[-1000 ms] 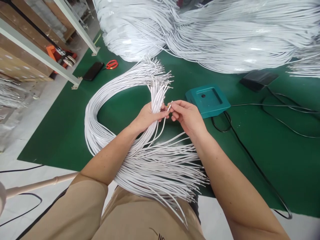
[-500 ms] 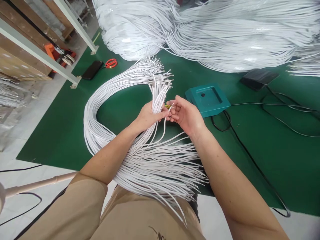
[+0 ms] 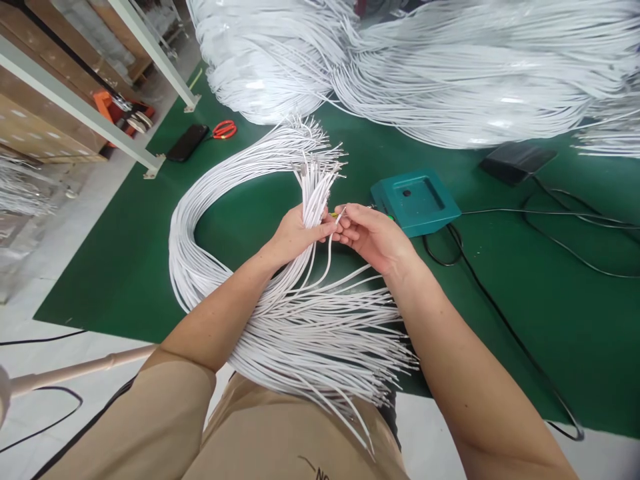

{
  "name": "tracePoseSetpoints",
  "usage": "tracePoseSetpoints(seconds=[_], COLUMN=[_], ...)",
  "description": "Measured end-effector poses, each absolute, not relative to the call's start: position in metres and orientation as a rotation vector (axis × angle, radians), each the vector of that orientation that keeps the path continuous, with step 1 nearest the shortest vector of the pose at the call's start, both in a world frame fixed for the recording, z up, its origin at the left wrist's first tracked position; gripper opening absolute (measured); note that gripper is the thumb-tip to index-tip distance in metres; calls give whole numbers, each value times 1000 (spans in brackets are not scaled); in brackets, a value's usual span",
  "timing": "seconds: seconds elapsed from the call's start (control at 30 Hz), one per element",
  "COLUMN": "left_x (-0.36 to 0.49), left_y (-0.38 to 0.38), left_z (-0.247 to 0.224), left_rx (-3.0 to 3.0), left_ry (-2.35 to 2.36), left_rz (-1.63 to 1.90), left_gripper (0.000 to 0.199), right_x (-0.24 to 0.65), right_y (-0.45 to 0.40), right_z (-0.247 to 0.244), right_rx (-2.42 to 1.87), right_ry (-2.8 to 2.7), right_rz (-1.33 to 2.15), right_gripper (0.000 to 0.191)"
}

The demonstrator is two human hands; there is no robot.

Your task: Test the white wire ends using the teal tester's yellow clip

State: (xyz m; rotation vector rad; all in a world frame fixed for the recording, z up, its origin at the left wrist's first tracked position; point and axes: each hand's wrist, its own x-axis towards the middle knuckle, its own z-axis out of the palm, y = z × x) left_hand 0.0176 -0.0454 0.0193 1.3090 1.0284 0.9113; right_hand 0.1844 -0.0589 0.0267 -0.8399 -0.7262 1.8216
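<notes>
My left hand (image 3: 300, 230) is closed around a bunch of white cables (image 3: 316, 193), their bare ends fanning upward above the fist. One single white cable (image 3: 330, 257) curves away from the bunch, its tip rising between my two hands. My right hand (image 3: 367, 233) has its thumb and forefinger pinched at that tip, the other fingers curled beneath. A small yellow piece shows between the hands, too little of it visible to name. Below the wrists lies the loose end of a larger white cable bundle (image 3: 320, 333), which loops round to the left on the green table (image 3: 240, 220).
Right of my hands sits a teal box (image 3: 417, 200) with a black cord. A black block (image 3: 519, 160) with cords lies farther right. Large heaps of white cable (image 3: 465, 80) fill the back. Red-handled scissors (image 3: 225, 129) and a black phone (image 3: 187, 142) lie near a post (image 3: 150, 53).
My right thumb and forefinger have lowered and closed at the cable's tip, from a more open pose. My left hand keeps its hold on the bunch.
</notes>
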Motion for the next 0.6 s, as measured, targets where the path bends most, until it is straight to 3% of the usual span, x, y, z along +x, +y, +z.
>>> tracePoseSetpoints(seconds=[0.2,0.6], left_x=[19,20], left_y=[-45,-47], left_z=[21,25], left_rx=[1294,1274], left_ry=[1027,1022], left_rz=[912,901], left_gripper=[39,39], right_x=[182,182], right_y=[-61,-63], right_z=[33,35], right_rx=[-973,-1135], right_ry=[-817,-962], right_rz=[1649,1393], right_gripper=[40,12])
